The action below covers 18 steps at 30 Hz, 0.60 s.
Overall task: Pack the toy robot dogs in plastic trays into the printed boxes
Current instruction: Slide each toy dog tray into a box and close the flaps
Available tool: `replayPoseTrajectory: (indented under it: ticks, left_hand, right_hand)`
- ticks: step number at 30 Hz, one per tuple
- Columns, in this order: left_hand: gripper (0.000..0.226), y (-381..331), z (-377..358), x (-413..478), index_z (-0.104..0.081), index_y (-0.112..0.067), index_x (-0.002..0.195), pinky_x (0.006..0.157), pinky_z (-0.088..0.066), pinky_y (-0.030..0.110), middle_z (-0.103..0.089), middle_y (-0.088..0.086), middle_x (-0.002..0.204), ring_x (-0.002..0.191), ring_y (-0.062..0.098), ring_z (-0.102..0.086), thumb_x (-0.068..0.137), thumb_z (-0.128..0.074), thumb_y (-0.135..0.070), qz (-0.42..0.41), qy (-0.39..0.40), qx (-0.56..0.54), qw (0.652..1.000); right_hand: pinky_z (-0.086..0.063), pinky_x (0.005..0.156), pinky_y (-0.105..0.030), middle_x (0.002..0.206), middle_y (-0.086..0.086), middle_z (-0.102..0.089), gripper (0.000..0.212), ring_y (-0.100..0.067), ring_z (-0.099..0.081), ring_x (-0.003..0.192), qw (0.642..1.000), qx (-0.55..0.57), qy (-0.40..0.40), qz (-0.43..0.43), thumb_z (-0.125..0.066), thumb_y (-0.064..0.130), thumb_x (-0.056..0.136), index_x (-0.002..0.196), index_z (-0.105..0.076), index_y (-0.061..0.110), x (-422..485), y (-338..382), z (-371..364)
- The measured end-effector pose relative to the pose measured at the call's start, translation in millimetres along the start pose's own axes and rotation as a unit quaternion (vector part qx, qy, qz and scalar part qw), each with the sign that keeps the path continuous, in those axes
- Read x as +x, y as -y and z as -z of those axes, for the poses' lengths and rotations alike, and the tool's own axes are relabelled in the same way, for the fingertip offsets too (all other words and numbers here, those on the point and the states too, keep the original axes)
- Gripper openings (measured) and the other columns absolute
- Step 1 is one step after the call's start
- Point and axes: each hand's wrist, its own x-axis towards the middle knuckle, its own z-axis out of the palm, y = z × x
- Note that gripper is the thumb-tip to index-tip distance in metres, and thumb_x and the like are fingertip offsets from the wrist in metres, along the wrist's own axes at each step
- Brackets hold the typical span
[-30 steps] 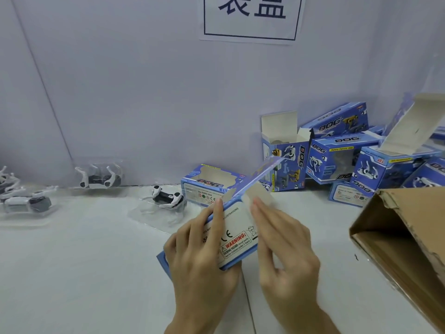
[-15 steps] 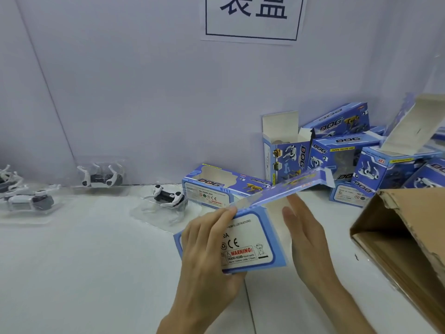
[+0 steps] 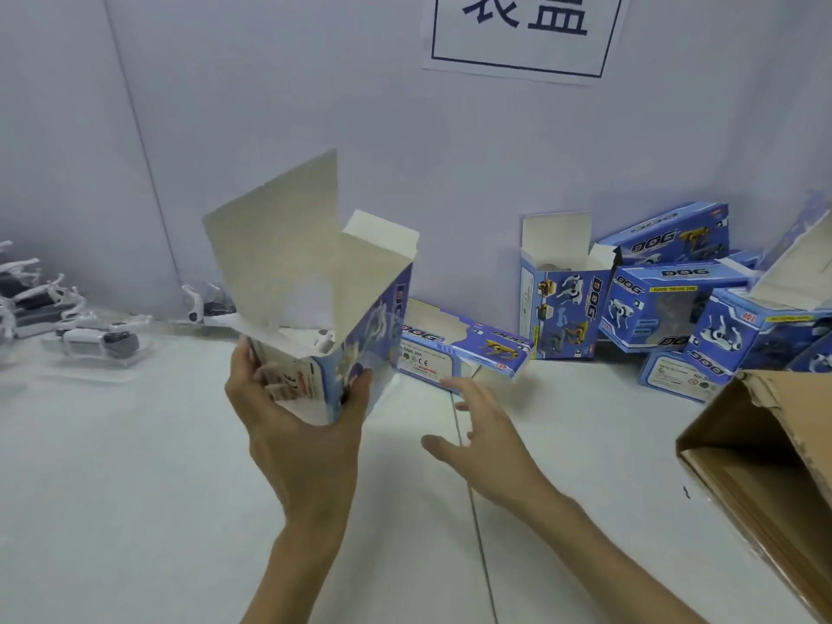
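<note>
My left hand (image 3: pixel 297 421) grips a blue printed box (image 3: pixel 360 326) near its bottom, holding it upright above the table with its top flaps open and its pale inside showing. My right hand (image 3: pixel 481 434) hovers to the right of the box with fingers spread and holds nothing. A toy robot dog in a clear tray (image 3: pixel 205 304) lies behind the box by the wall, partly hidden. More dogs in trays (image 3: pixel 97 342) lie at the far left.
A flat blue box (image 3: pixel 463 349) lies on the white table (image 3: pixel 135 488) just beyond my right hand. Several printed boxes (image 3: pixel 666 304) are piled at the back right, one standing open (image 3: pixel 562 299). A brown carton (image 3: pixel 765 466) occupies the right edge.
My left hand lifted the box and turned it upright, so its open end now faces up. My right hand let go of the flap and dropped away to the right.
</note>
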Motion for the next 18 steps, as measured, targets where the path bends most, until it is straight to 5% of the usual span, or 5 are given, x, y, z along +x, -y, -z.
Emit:
replayPoseTrajectory:
  ticks: [3, 7, 9, 13, 18]
  left_hand:
    - [0.105, 7.4, 5.1, 8.5, -0.030, -0.009, 0.152, 0.091, -0.034, 0.008, -0.045, 0.009, 0.143, 0.129, 0.022, -0.049, 0.068, -0.092, -0.022, 0.007, -0.027, 0.040, 0.999]
    - [0.097, 18.2, 7.2, 13.8, -0.038, -0.010, 0.145, 0.087, -0.041, 0.017, -0.046, 0.006, 0.139, 0.128, 0.025, -0.052, 0.065, -0.092, -0.015, 0.018, -0.035, 0.056, 0.998]
    - [0.095, 24.0, 8.5, 16.3, -0.037, -0.013, 0.144, 0.096, -0.049, 0.034, -0.046, 0.005, 0.144, 0.136, 0.030, -0.047, 0.066, -0.092, -0.011, 0.037, -0.040, 0.054, 0.997]
    - [0.091, 31.1, 10.2, 20.0, -0.035, -0.013, 0.140, 0.103, -0.047, 0.057, -0.044, 0.006, 0.147, 0.144, 0.036, -0.037, 0.068, -0.088, -0.001, 0.038, -0.037, 0.051, 0.997]
    - [0.091, 34.0, 12.9, 21.2, -0.033, -0.009, 0.140, 0.101, -0.040, 0.012, -0.040, 0.005, 0.151, 0.151, 0.029, -0.025, 0.067, -0.086, 0.004, 0.031, -0.067, 0.047, 0.996]
  right_hand:
    - [-0.029, 0.116, -0.039, 0.160, 0.004, -0.026, 0.083, -0.017, -0.026, 0.147, 0.978, -0.172, 0.025, 0.116, -0.076, 0.047, 0.080, 0.149, -0.033, 0.031, 38.1, 17.2, -32.8]
    - [-0.020, 0.118, -0.048, 0.168, -0.002, -0.007, 0.101, -0.023, -0.007, 0.154, 0.982, -0.162, 0.024, 0.091, -0.080, 0.065, 0.066, 0.149, -0.031, 0.032, 94.7, 36.1, -68.4]
    - [-0.019, 0.118, -0.051, 0.167, -0.003, -0.008, 0.093, -0.027, -0.002, 0.154, 0.976, -0.196, 0.071, 0.064, -0.076, 0.068, 0.068, 0.143, -0.037, 0.029, 115.7, 37.1, -78.3]
    - [-0.035, 0.101, -0.042, 0.131, 0.003, -0.053, 0.056, -0.024, -0.043, 0.130, 0.967, -0.245, 0.023, 0.060, -0.064, 0.068, 0.080, 0.117, -0.053, 0.028, 117.6, 31.1, -76.2]
    - [-0.037, 0.095, -0.036, 0.107, 0.008, -0.045, 0.055, -0.016, -0.043, 0.106, 0.975, -0.189, -0.029, 0.115, -0.064, 0.078, 0.060, 0.079, -0.042, 0.032, 56.7, 13.3, -54.2]
